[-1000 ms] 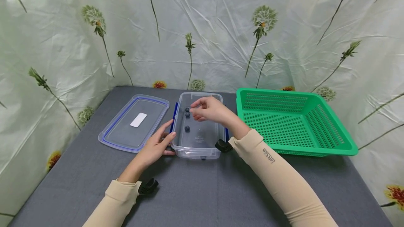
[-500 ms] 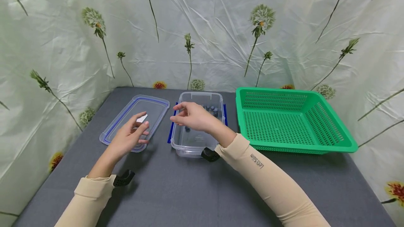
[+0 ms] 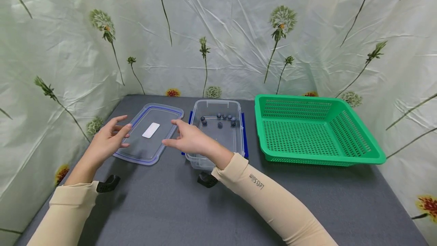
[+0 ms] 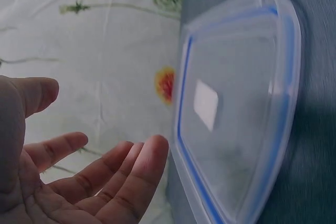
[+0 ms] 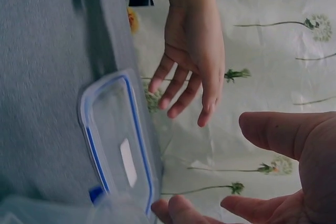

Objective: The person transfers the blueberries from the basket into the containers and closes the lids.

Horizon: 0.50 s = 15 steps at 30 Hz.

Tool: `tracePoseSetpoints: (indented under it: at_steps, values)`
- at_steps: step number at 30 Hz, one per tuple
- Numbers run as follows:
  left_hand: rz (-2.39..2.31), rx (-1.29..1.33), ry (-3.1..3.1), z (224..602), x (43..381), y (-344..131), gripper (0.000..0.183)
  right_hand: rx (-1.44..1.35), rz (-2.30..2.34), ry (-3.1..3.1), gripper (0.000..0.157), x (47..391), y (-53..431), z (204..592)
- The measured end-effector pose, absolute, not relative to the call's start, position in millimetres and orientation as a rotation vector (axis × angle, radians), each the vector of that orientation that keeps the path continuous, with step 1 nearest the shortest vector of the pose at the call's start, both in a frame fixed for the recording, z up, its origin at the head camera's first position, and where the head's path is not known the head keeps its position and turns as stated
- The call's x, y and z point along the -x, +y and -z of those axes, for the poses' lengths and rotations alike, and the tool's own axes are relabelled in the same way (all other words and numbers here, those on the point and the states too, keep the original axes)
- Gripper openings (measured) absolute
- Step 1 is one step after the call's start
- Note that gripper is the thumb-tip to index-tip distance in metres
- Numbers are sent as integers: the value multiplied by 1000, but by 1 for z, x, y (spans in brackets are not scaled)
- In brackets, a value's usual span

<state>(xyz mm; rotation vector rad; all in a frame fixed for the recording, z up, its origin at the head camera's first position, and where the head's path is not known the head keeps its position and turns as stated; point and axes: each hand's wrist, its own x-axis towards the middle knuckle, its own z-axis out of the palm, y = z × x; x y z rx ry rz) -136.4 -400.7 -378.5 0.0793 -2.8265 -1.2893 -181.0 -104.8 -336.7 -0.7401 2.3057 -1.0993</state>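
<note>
A clear plastic lid with a blue seal and a white label lies on the table, left of a clear plastic container. My left hand hovers over the lid's left edge, fingers spread and holding nothing. Above the gap between lid and container is my right hand, thumb and fingers apart, nothing in it. Several blueberries lie toward the far end inside the container; its near left part is hidden by the right hand. In the left wrist view the left hand is apart from the lid.
A green slotted plastic basket stands right of the container on the grey cloth-covered table. Blue latches hang open along the container's sides. A flower-printed curtain rises behind the table.
My left hand has let go of the container's side and moved left over the lid. The right hand has come out from above the container, moving left, uncovering the blueberries.
</note>
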Motion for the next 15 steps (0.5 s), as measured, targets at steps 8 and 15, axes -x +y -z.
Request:
tracePoseSetpoints:
  at_steps: [8, 15]
  values:
    - [1091, -145, -2905, 390, 143, -428, 68, 725, 1026, 2304, 84, 171, -128, 353]
    - [1028, -211, -2961, 398, 147, -441, 70, 648, 954, 2388, 88, 161, -147, 360]
